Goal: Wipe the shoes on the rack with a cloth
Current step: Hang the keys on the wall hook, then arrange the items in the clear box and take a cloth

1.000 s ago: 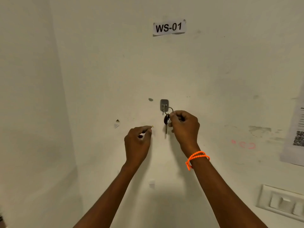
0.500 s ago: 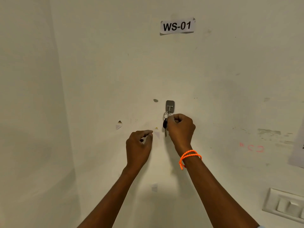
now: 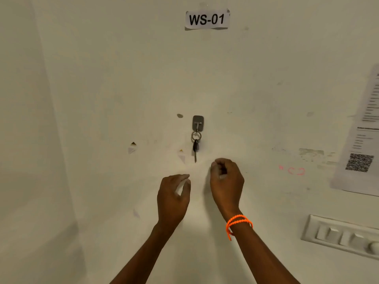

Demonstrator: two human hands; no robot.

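1. No shoes, rack or cloth show anywhere in the frame; I face a plain, matte, cream wall (image 3: 266, 68) with scuffs and small chips.
2. One small metal hook (image 3: 198, 123), a rounded rectangle, sits at the center of the frame. One key (image 3: 195, 149) with a dark head hangs from it on a metal ring.
3. My left hand (image 3: 173, 196) is at lower center, below and left of the key, fingers loosely curved, holding nothing.
4. My right hand (image 3: 226, 184) is just right of it, below the key and apart from it, fingers curled in; I cannot tell whether it grips anything.
5. One beaded orange wristband (image 3: 238, 223), looped twice, circles my right wrist.
6. One paper label (image 3: 206, 19) reading "WS-01" is at top center.
7. One printed sheet (image 3: 363, 140) with a square code is at the right edge; one white plastic switch panel (image 3: 344, 235) sits at lower right.
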